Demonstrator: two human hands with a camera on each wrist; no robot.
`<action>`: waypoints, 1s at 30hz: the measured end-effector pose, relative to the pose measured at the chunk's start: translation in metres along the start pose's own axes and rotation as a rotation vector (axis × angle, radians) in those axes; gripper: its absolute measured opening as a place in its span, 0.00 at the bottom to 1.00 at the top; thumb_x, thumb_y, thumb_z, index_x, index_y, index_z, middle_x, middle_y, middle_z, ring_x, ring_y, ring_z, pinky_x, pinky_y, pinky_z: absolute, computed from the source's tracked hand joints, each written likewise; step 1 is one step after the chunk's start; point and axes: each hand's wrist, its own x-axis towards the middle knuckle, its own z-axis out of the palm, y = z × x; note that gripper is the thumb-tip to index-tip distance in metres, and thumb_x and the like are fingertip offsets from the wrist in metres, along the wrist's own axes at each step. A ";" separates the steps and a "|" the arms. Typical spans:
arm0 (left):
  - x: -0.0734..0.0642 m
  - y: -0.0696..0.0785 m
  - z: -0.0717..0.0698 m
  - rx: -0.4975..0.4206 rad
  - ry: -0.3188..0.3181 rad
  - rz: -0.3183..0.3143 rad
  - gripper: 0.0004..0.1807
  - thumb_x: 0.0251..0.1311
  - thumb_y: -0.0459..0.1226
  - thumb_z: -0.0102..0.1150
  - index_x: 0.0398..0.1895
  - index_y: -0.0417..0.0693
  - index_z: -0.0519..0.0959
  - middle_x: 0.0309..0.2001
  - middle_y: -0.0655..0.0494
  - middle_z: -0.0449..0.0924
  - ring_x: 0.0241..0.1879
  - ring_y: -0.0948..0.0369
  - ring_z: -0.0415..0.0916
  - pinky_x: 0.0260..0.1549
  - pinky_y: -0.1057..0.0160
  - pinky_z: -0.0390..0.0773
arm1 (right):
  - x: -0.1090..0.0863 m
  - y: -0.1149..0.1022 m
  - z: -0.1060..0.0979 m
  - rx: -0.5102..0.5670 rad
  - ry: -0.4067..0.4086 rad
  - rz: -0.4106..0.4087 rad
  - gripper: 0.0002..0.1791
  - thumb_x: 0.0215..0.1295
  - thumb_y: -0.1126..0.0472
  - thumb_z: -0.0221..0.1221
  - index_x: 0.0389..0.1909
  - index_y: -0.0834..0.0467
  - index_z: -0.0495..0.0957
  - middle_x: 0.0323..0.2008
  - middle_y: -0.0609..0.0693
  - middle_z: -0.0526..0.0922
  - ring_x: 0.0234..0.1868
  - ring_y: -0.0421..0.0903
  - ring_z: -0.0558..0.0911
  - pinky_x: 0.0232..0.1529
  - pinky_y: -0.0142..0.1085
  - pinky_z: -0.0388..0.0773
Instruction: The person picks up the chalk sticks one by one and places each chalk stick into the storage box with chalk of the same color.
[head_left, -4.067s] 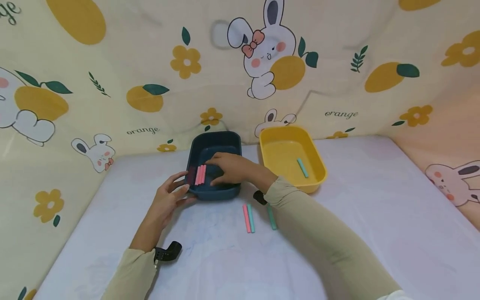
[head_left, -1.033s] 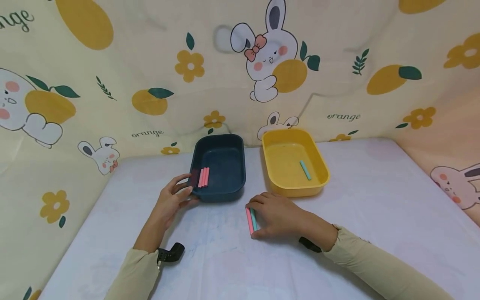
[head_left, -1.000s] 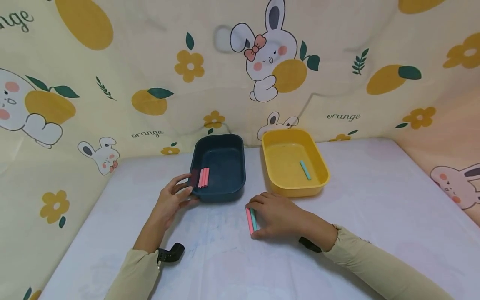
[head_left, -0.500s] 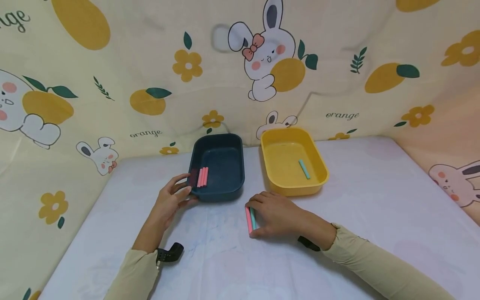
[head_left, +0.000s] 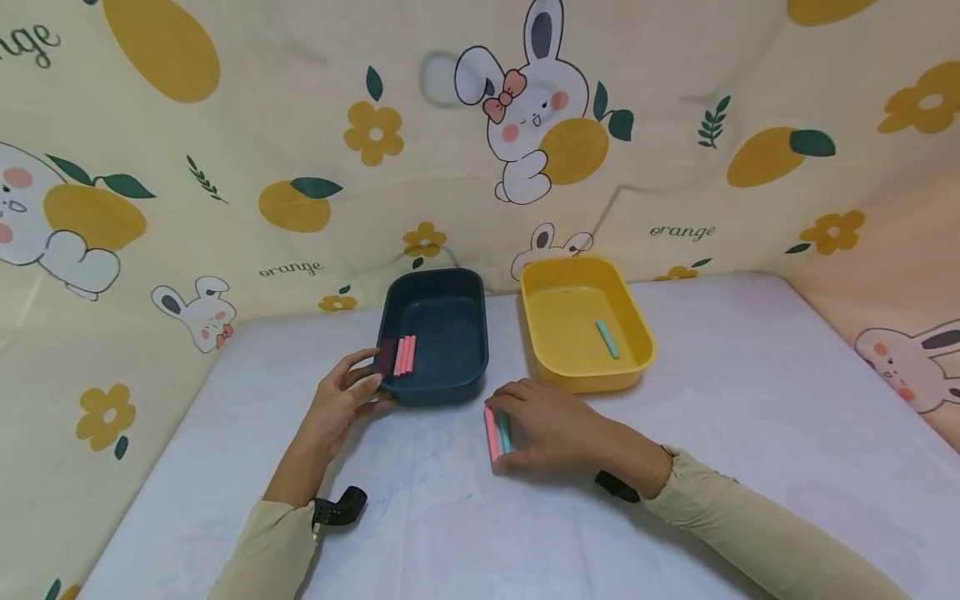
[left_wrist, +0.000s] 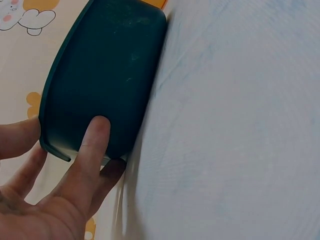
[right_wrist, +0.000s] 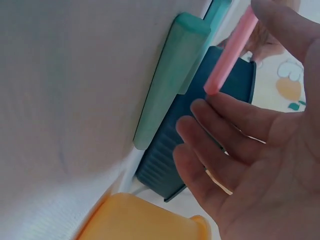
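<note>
My left hand (head_left: 333, 408) grips the near left corner of a dark blue bin (head_left: 450, 385), its fingertips on the outer walls in the left wrist view. Three pink chalk sticks (head_left: 405, 356) lie side by side inside that bin. In front of the bins, my right hand (head_left: 551, 425) pinches another pink chalk stick (right_wrist: 232, 52) end to end between thumb and index finger. Close beside it, a teal chalk stick (head_left: 505, 432) shows partly under the hand. A nearer teal chalk stick (right_wrist: 172, 80), seen on the table in the right wrist view, is hidden by the hand from above.
A yellow bin (head_left: 540, 329) stands to the right of the blue one, with one teal chalk stick (head_left: 607, 339) in it. Behind both bins rises a cloth wall (head_left: 450, 183) printed with rabbits and oranges. A white cloth covers the table (head_left: 450, 533).
My right hand has come out of the blue bin to the sticks on the table, and has just shifted the pink chalk stick slightly left. The left hand stays at the bin's corner.
</note>
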 end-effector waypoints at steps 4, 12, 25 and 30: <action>0.000 0.000 0.001 -0.001 -0.004 0.000 0.30 0.73 0.36 0.52 0.76 0.60 0.59 0.74 0.46 0.61 0.52 0.54 0.78 0.56 0.58 0.82 | -0.001 0.000 -0.002 0.005 0.020 0.007 0.44 0.53 0.30 0.66 0.65 0.51 0.73 0.63 0.45 0.76 0.65 0.47 0.72 0.69 0.46 0.70; -0.002 -0.006 0.000 0.009 -0.004 -0.009 0.30 0.73 0.35 0.51 0.75 0.60 0.59 0.73 0.45 0.61 0.51 0.55 0.79 0.57 0.57 0.81 | -0.003 -0.002 -0.001 0.011 0.079 -0.020 0.45 0.51 0.30 0.67 0.65 0.51 0.73 0.62 0.46 0.77 0.64 0.46 0.74 0.66 0.44 0.74; -0.002 -0.004 0.001 -0.012 -0.012 0.001 0.30 0.73 0.35 0.51 0.76 0.59 0.59 0.74 0.45 0.60 0.51 0.54 0.78 0.57 0.56 0.81 | -0.006 0.001 -0.013 0.103 0.171 -0.010 0.45 0.53 0.30 0.66 0.69 0.46 0.69 0.66 0.43 0.73 0.65 0.45 0.73 0.66 0.43 0.74; -0.002 0.000 0.000 -0.023 -0.015 0.001 0.30 0.73 0.34 0.50 0.76 0.59 0.59 0.74 0.45 0.60 0.52 0.53 0.77 0.57 0.57 0.81 | -0.006 0.000 -0.019 0.129 0.196 -0.021 0.45 0.54 0.31 0.66 0.71 0.46 0.67 0.67 0.43 0.71 0.66 0.45 0.72 0.67 0.45 0.74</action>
